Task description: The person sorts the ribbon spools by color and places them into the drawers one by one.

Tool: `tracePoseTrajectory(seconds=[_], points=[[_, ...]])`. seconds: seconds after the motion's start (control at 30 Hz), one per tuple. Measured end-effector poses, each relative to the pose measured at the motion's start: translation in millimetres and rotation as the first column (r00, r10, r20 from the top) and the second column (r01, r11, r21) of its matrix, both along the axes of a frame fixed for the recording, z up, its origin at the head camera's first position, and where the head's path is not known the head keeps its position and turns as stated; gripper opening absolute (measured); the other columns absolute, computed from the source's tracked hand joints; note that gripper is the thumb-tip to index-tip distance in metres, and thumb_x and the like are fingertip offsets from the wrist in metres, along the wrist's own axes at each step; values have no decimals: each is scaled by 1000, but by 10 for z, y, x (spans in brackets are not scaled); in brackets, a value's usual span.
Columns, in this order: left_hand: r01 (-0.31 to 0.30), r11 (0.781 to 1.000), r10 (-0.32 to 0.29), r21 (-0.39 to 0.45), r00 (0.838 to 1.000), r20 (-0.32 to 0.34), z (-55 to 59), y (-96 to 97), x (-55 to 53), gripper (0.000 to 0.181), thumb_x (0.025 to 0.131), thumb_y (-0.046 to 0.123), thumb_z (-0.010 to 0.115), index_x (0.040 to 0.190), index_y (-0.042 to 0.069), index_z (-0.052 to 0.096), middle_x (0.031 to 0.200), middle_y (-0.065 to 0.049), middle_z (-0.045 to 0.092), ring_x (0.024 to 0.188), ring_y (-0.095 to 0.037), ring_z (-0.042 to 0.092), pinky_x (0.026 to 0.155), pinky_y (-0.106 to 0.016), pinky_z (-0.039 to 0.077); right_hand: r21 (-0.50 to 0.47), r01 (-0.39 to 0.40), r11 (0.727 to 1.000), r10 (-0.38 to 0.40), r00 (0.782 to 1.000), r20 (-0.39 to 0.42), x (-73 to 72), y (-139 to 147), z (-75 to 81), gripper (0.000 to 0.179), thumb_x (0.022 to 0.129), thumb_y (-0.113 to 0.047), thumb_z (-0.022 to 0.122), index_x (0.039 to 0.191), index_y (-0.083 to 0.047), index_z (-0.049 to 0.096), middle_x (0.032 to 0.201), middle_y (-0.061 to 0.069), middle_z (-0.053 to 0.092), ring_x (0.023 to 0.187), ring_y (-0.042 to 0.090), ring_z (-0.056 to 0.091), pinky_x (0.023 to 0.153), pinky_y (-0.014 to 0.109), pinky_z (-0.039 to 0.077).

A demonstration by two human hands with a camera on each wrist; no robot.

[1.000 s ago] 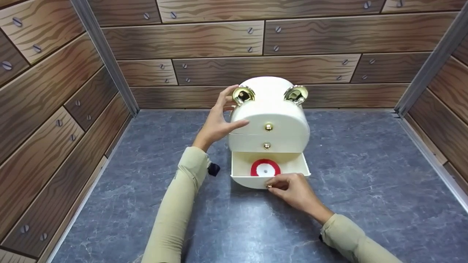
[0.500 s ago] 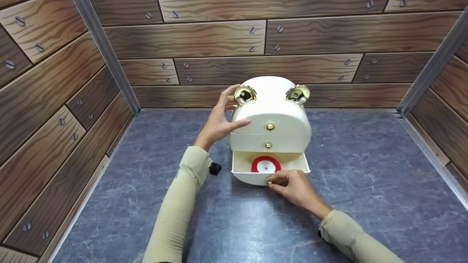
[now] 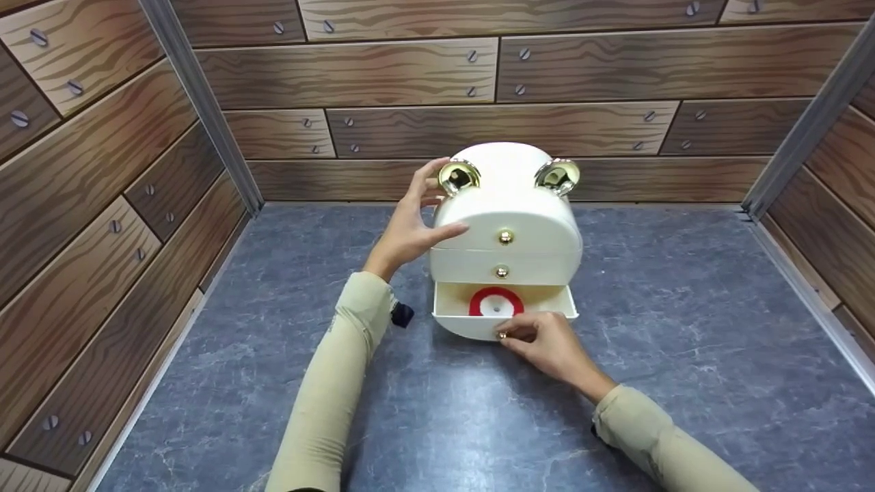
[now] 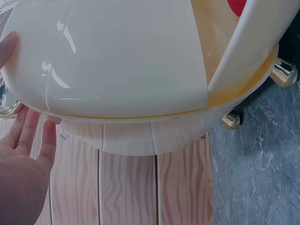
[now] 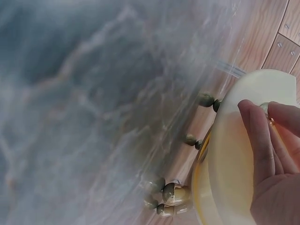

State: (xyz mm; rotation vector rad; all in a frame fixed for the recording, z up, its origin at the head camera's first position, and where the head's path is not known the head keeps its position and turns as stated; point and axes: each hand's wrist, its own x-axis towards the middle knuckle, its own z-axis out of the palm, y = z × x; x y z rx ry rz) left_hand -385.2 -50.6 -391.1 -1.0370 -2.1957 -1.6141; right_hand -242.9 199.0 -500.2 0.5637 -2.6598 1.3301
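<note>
A cream-white storage box (image 3: 509, 198) with rounded sides and two gold ear-like cups (image 3: 459, 178) stands on the table. Its lowest drawer (image 3: 451, 325) is partly pulled out. Inside that drawer lies a ring-shaped red and white disc (image 3: 497, 304), its near part hidden by the drawer front. My right hand (image 3: 550, 347) pinches the small gold drawer knob (image 3: 502, 335) between thumb and fingertips. Against the box's left side rests my left hand (image 3: 410, 229), thumb extended along the front, fingers spread up behind the left ear; the left wrist view shows these fingers (image 4: 28, 129) along its side.
Two more gold knobs (image 3: 505, 236) mark the upper drawers, both closed. Gold feet (image 4: 231, 120) carry the box above the dark marbled table (image 3: 307, 273). Wood-patterned walls (image 3: 410, 75) enclose the table at the back, left and right.
The lowest drawer has slid further into the box, away from me, with my right hand on its knob. My left hand keeps its place on the box's side.
</note>
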Motion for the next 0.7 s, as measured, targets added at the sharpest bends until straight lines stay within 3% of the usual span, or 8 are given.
tracePoseTrajectory(seconds=[0.33,0.47,0.7], points=[[-11,1000,11,-5,1000,12,11,-1,3,100,80,30,92,160,36,31,138,-5,61,123,-17,59,112,-50,46,1,-1,1000,1,1000,-4,-121,4,7,18,84,2,81,100,-6,82,94,9,80,85,20,77,76,23,60],[-9,1000,9,-5,1000,13,10,0,0,101,80,30,91,160,35,31,140,-10,60,124,-17,59,112,-51,46,-1,-1,1000,1,1000,-3,-153,3,16,17,84,1,81,99,-6,82,94,9,80,84,21,77,75,24,60],[-19,1000,20,-16,1000,14,18,-1,13,101,80,32,91,160,37,30,139,-3,60,124,-15,59,112,-49,46,-2,-2,1000,2,1000,-1,-213,8,16,17,84,1,81,100,-5,82,94,10,80,85,22,77,76,23,60]])
